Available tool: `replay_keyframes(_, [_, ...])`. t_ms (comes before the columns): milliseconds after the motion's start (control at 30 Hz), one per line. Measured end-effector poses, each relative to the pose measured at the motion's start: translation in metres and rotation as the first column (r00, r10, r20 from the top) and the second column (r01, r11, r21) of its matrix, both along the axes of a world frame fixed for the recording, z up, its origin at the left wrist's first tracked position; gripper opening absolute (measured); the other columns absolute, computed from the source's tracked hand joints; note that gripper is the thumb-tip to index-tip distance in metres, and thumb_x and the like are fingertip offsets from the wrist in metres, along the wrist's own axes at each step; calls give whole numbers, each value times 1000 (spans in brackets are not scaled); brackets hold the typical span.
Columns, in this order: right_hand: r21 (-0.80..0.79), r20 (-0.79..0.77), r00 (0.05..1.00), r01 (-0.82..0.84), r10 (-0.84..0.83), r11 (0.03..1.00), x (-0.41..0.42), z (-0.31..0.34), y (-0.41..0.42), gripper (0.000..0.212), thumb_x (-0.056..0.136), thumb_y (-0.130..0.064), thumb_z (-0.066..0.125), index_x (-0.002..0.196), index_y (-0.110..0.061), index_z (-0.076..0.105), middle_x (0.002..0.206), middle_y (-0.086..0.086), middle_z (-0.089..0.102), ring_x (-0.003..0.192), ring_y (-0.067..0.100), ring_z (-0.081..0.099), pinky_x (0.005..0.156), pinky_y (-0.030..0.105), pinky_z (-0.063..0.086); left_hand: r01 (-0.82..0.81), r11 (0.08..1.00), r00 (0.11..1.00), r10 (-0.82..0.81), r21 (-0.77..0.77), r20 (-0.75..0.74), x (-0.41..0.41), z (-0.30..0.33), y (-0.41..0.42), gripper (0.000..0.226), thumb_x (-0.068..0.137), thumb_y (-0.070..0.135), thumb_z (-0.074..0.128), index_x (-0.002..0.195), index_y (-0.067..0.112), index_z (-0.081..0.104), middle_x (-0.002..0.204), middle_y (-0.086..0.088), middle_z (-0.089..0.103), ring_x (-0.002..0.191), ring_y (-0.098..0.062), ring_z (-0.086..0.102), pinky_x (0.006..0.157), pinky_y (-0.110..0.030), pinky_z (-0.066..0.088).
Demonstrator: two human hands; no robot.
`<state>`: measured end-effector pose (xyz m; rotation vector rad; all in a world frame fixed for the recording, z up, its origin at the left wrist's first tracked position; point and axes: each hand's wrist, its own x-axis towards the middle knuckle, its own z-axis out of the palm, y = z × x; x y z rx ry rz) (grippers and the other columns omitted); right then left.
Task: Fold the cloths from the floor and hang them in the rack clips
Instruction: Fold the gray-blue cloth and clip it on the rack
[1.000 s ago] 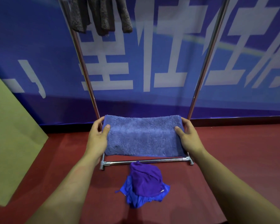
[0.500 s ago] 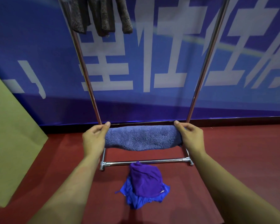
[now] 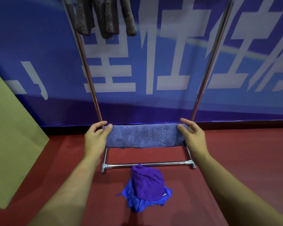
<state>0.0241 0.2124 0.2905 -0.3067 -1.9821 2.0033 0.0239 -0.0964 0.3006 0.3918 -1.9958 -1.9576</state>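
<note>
Red floor [image 3: 235, 160] below a blue banner holds a purple-and-blue heap of loose cloths [image 3: 145, 188] left to do, while left hand [image 3: 95, 139] and right hand [image 3: 193, 137] pinch a folded lavender terry towel [image 3: 144, 136] before the chrome rack [image 3: 147, 165], brown cloths [image 3: 104, 15] already hung.

Behind everything I see a blue banner [image 3: 153, 38] spanning the whole back wall, with large white characters [image 3: 167, 66] printed across it and a faint pale arc sweeping up toward the right side. Its lower band goes a darker purple-blue. Below that, a dark baseboard strip [image 3: 235, 123] runs along where the wall meets the floor. The floor [image 3: 235, 152] is dark red and fairly uniform. At the left edge I get a flat olive-green panel [image 3: 10, 136], tilted, its lower corner resting on the floor.
</note>
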Motion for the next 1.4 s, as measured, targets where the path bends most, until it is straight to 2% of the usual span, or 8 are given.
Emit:
replay_keyframes(200, [112,-9,999,-31,32,993,-1,-6,2,36,82,-16,77,115,-26,68,114,7,74,109,24,69,100,45,53,67,997,998,-67,-24,9,-2,-7,2,37,86,-6,70,120,6,61,99,-11,72,69,1,69,68,-15,56])
replay_keyframes(367, [96,-34,997,65,-62,993,-5,-5,2,39,82,-4,79,116,-16,65,101,4,71,80,-2,68,75,11,53,32,999,999,-33,-9,-27,-3,-5,5,37,85,-9,69,118,6,61,95,-8,71,69,1,70,67,-16,56])
replay_keyframes(533, [112,-52,984,178,-173,978,-9,-8,0,42,78,-6,82,114,-14,61,93,-2,61,73,-11,58,68,3,44,-78,997,997,78,5,-17,-5,-5,3,48,78,1,80,121,14,64,115,-7,67,96,-18,69,90,-36,55])
replay_keyframes(700, [-65,99,991,101,-94,993,-12,-19,0,50,78,2,79,124,-2,61,105,9,69,81,7,67,73,17,55,-64,915,996,33,399,83,-3,-3,3,48,82,-3,74,127,2,60,108,-16,72,84,-16,73,78,-27,59])
replay_keyframes(800, [122,165,983,54,-74,991,-14,-28,5,48,76,6,79,120,-2,62,107,14,71,91,19,69,85,32,57,-38,896,997,6,441,75,-1,-1,4,42,84,0,73,124,3,63,107,-15,73,86,-19,72,82,-30,59])
replay_keyframes(1000, [321,163,986,-84,33,943,-8,-27,-10,43,78,-3,81,118,-7,65,114,7,67,106,17,61,93,26,46,224,974,973,-225,-32,-44,4,9,28,28,80,-1,77,99,19,71,91,-1,75,81,-7,69,76,-16,55])
replay_keyframes(1167, [207,177,926,-366,333,907,1,-22,-31,39,77,-2,82,111,-12,65,109,6,69,100,17,65,83,16,54,433,743,867,-498,-510,10,9,8,40,24,77,11,83,93,28,77,92,11,77,91,-2,70,86,-20,52])
replay_keyframes(1400, [202,214,757,-652,617,731,15,-22,-57,45,75,-1,84,113,-13,63,110,3,69,105,12,65,95,18,50,485,734,846,-531,-476,42,19,17,38,25,76,14,84,96,27,77,94,12,77,92,-4,71,88,-20,51])
